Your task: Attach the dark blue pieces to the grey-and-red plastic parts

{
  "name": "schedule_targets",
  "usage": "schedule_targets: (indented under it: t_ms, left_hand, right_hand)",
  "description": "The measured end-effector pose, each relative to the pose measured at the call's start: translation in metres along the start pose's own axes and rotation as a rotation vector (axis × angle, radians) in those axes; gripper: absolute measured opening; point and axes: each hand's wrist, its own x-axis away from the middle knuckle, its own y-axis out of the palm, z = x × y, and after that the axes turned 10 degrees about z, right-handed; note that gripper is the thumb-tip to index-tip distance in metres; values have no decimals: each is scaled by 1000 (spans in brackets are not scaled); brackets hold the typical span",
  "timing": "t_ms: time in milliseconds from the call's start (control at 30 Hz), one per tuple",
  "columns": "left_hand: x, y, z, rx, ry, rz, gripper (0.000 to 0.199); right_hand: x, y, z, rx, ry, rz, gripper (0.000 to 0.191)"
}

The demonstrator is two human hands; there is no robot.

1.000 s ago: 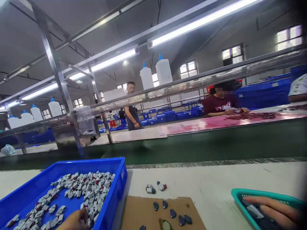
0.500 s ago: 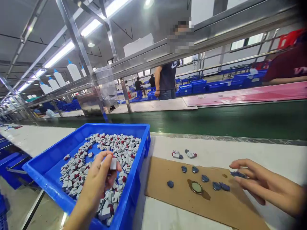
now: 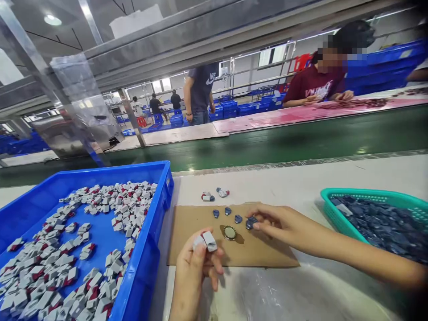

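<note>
My left hand (image 3: 195,263) pinches a small white plastic part with a red section (image 3: 209,241) over the near left of a cardboard sheet (image 3: 267,256). On the sheet's right half, my right hand (image 3: 276,218) has its fingers closed on a dark blue piece (image 3: 251,222); whether more than one piece is there I cannot tell. Several similar loose pieces (image 3: 228,211) lie on the cardboard, around a round metal-rimmed cap (image 3: 230,232) sitting in a dark wet stain. Just behind the sheet are two white-and-red parts (image 3: 222,192) with dark blue ends.
At left stands a large blue bin (image 3: 147,249) of white-and-red parts. A green basket (image 3: 329,209) full of dark blue pieces is at right. Beyond the white table runs a green conveyor belt (image 3: 267,138). Across it a co-worker (image 3: 314,84) sits at a pink surface.
The view has swung right, bringing the green basket into sight. My left hand has carried the white-and-red part from above the bin to the cardboard. My right hand has come down among the dark blue pieces.
</note>
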Motion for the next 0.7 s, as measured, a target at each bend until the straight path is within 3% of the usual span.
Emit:
schedule_targets:
  t_ms: [167, 367, 567, 700]
  left_hand:
    - [-17, -5, -27, 124, 93, 137, 46]
    - [-21, -8, -34, 42, 201, 277, 35]
    - [-20, -9, -36, -3, 125, 282, 48]
    - [-21, -8, -37, 156, -3, 239, 36]
  right_hand:
    - [-8, 15, 1, -16, -126, -30, 24]
    - [-22, 33, 1, 72, -292, -70, 22]
    - [-29, 40, -5, 120, -285, -74, 15]
    - [-34, 38, -11, 233, -230, -146, 6]
